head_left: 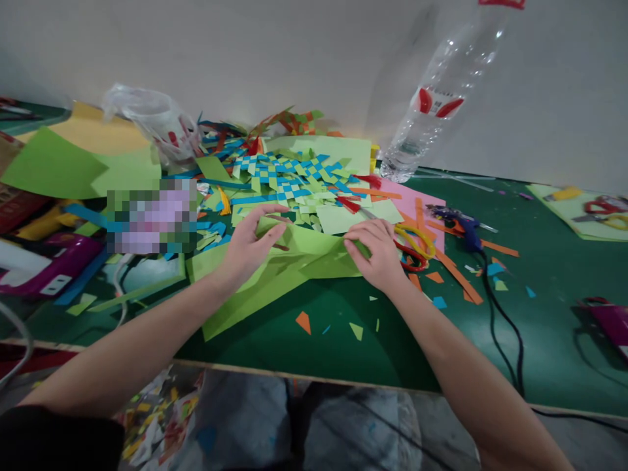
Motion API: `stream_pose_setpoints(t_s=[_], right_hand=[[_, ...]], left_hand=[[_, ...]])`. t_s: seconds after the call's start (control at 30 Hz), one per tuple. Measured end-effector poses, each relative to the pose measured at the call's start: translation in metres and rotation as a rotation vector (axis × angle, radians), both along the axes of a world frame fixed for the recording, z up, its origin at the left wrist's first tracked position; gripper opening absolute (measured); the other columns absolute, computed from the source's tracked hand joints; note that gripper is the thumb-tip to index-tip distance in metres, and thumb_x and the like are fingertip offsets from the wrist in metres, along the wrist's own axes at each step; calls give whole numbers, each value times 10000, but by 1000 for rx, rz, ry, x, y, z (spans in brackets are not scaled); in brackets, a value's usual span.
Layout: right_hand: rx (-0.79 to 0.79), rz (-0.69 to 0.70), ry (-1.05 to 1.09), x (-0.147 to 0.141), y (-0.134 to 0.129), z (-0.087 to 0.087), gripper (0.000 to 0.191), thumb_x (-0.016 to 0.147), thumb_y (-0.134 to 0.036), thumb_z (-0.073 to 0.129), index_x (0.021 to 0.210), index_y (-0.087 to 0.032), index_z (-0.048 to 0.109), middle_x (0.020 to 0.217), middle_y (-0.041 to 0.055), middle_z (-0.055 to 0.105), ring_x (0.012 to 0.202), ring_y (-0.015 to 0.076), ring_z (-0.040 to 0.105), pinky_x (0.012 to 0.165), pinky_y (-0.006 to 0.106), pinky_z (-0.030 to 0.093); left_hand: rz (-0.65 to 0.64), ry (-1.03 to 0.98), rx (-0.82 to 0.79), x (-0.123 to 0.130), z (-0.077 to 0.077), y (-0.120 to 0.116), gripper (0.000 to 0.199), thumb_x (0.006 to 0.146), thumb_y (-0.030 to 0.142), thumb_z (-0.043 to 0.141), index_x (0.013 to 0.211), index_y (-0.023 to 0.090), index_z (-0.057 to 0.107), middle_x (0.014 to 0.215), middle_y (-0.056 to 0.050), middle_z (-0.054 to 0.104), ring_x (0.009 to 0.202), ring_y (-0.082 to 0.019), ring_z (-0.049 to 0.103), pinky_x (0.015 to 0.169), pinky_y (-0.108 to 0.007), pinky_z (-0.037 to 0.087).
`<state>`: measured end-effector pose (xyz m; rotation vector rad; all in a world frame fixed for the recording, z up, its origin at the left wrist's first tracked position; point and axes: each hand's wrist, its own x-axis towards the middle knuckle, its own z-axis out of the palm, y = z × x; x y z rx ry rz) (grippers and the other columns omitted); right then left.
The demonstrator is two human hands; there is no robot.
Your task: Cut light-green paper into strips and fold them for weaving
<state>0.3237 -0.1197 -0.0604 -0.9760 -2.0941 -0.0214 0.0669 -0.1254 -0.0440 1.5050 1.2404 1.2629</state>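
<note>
A sheet of light green paper (284, 265) lies partly folded at the middle of the green table, near its front edge. My left hand (250, 245) is over the sheet's left part, thumb and fingers apart. At the sheet's right end, my right hand (377, 252) has its fingers bent together on the folded edge. Just beyond the paper is a pile of woven blue and green paper pieces (289, 173). Red and yellow handled scissors (417, 243) rest right beside my right hand, their blades partly hidden.
A clear plastic bottle (441, 98) stands at the back right, near a glue gun (466, 226) with a black cord. Pink paper (392, 190) lies under orange strips. A plastic-wrapped cup (169, 124) stands back left. Paper scraps (356, 331) dot the table (314, 353).
</note>
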Motion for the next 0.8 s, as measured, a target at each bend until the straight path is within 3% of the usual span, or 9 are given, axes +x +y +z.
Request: stream_pose_setpoints(t_s=[0.13,0.3,0.5,0.6,0.67,0.8], right_hand=[[-35,-33,-3,3,3,-5,176,974,-255,526,859,-220,655,808,25,735,772,197,634,888,416,389],[-181,-33,-34,5,6,-11,191,981,-331,530,972,-212,681,781,35,730,728,202,644,898,437,410],[-343,-4,209,4,4,-8,222,963,-375,537,984,-216,690,916,60,750,773,200,660,708,347,504],[-442,-29,416,4,5,-8,291,933,-472,564,970,-212,690,802,35,714,635,163,603,573,306,480],[-494,-46,519,4,7,-8,354,892,-546,599,959,-211,693,729,17,672,590,149,559,522,290,450],[-558,-9,576,4,8,-11,375,851,-572,639,950,-218,711,662,-5,604,552,129,493,471,268,392]], left_hand=[[45,-115,-93,1,-1,4,228,881,170,644,1108,186,648,694,26,595,611,-105,636,680,-279,634],[116,-237,-97,1,-6,10,262,860,172,685,1118,201,659,702,28,591,611,-98,628,662,-254,618],[165,-533,-190,-2,-8,19,247,871,207,654,1116,207,626,700,33,617,582,-118,664,662,-278,604],[74,-564,-218,-4,-6,20,254,953,357,507,1147,223,600,932,-39,733,758,-171,732,752,-337,610],[-28,-478,-196,-3,-5,18,300,934,348,516,1193,223,606,1097,-70,738,916,-199,735,831,-365,603],[-168,-251,-68,0,-5,10,214,880,285,582,1044,193,682,1055,-88,750,1049,-221,702,938,-409,569]])
